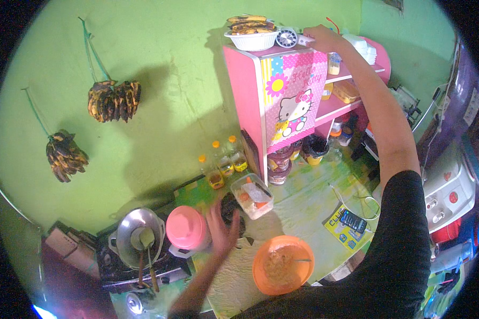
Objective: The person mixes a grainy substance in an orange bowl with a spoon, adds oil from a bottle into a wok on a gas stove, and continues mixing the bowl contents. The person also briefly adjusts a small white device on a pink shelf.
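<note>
My right hand (323, 38) reaches to the top of the pink cabinet (243, 79), its fingers closed around the pale handle of a small handheld fan (287, 38). Just left of the fan stands a white basket (253, 41) holding ripe bananas (251, 26). My left hand (223, 229), blurred, is raised with fingers apart between a pink lidded container (187, 228) and a clear plastic box (252, 196) with orange pieces inside. An orange bowl (283, 265) with a pale mixture and a spoon sits at the near edge of the table.
A wok (137, 217) with two ladles rests on the stove (171, 275) at left. Bottles with orange caps (226, 161) stand by the wall. A phone (353, 221) with a white cable lies at right. Banana bunches (113, 101) hang on the green wall.
</note>
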### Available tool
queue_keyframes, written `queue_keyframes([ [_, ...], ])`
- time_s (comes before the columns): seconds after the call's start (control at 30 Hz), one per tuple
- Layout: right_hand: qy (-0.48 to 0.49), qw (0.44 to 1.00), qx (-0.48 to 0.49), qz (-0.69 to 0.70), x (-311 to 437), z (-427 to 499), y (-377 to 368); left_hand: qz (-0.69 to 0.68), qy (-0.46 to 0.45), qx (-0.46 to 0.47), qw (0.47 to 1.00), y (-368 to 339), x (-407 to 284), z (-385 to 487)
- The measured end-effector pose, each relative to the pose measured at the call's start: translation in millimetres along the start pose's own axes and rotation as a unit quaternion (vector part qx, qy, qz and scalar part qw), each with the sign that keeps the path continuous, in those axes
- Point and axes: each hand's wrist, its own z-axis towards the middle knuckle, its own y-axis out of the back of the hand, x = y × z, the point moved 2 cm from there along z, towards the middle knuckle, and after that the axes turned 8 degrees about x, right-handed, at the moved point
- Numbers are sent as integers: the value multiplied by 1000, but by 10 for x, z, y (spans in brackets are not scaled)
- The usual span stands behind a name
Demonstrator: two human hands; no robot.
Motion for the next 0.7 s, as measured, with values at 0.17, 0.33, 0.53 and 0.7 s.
queue_keyframes([
  [0.17,-11,1000,21,-6,50,-24,21,103,-296,-106,944,555,-1113,2077],
  [0.33,-23,1000,-4,-14,50,-80,-33,143,-313,-119,931,619,-1668,3227],
  [0.53,31,998,-25,47,-67,-282,-46,219,-280,-75,932,280,-1649,3750],
  [0.7,26,996,-68,57,-204,-438,-5,213,-300,-79,926,168,-1593,3975],
])
